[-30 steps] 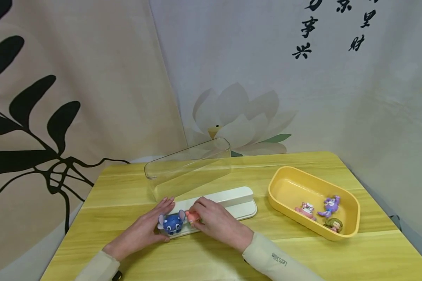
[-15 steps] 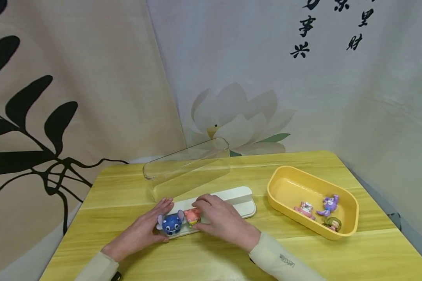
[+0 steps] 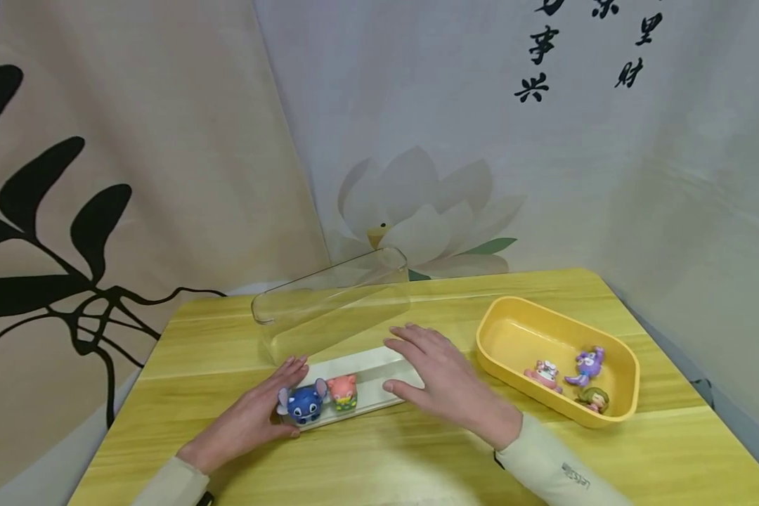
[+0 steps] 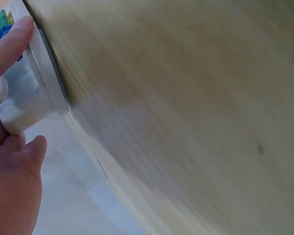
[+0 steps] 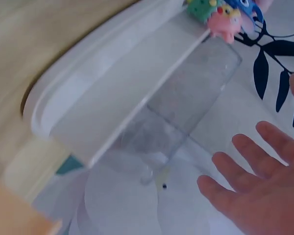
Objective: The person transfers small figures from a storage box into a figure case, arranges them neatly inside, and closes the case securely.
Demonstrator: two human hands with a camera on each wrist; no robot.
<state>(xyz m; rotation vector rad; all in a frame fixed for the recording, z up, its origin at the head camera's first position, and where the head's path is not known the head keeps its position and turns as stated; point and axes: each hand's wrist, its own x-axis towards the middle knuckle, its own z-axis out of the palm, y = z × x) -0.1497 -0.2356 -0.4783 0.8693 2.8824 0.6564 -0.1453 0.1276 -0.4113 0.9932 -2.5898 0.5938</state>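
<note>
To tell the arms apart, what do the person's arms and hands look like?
The pale cream fabric left sleeve looks plain; the matching right sleeve bears small dark lettering. Small black items show at both wrists, too small to identify. Left hand and right hand are ungloved.

There are five figurines (image 3: 303,405), two hands (image 3: 452,383), one stand (image 3: 370,371), one cover (image 3: 338,309), one tray (image 3: 525,341) and one table (image 3: 215,358).
</note>
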